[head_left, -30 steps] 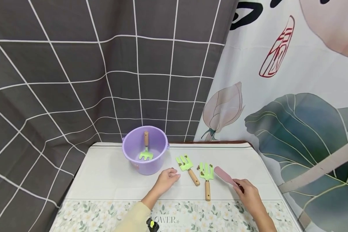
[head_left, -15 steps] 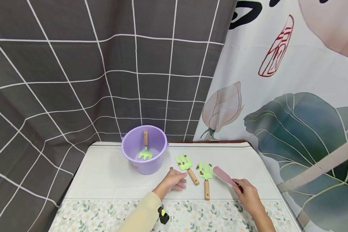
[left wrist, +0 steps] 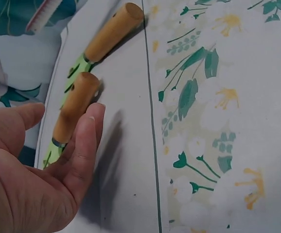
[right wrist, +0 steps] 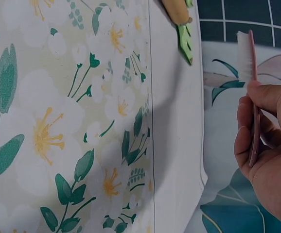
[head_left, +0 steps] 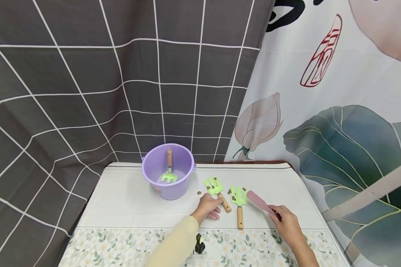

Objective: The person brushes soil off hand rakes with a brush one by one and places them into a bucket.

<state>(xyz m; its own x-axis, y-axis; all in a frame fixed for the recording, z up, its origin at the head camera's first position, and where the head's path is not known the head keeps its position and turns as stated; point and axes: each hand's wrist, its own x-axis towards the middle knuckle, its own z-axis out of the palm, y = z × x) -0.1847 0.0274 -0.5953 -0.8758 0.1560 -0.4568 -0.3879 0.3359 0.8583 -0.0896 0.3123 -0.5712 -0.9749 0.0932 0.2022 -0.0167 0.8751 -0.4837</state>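
My left hand (head_left: 208, 207) is at the wooden handle of a green hand fork (head_left: 214, 185), thumb and fingers either side of it. In the left wrist view, the thumb stays apart from the handle (left wrist: 75, 107) and the fingers are nearly straight. A second green hand fork (head_left: 239, 215) lies just to the right, its handle toward me. Brown dirt-like specks mark both forks' heads. My right hand (head_left: 286, 224) grips a pink brush (head_left: 258, 201) above the table; white bristles (right wrist: 245, 56) show in the right wrist view.
A purple bucket (head_left: 167, 192) stands at the back left of the table (head_left: 120, 200), with another green hand fork (head_left: 169, 176) inside, handle up. A small brown crumb (head_left: 199, 193) lies between bucket and forks. A grey grid curtain (head_left: 137, 74) hangs behind.
My left hand has moved right, from near the bucket to the handle of the nearer green hand fork. The right hand and its brush have barely moved.
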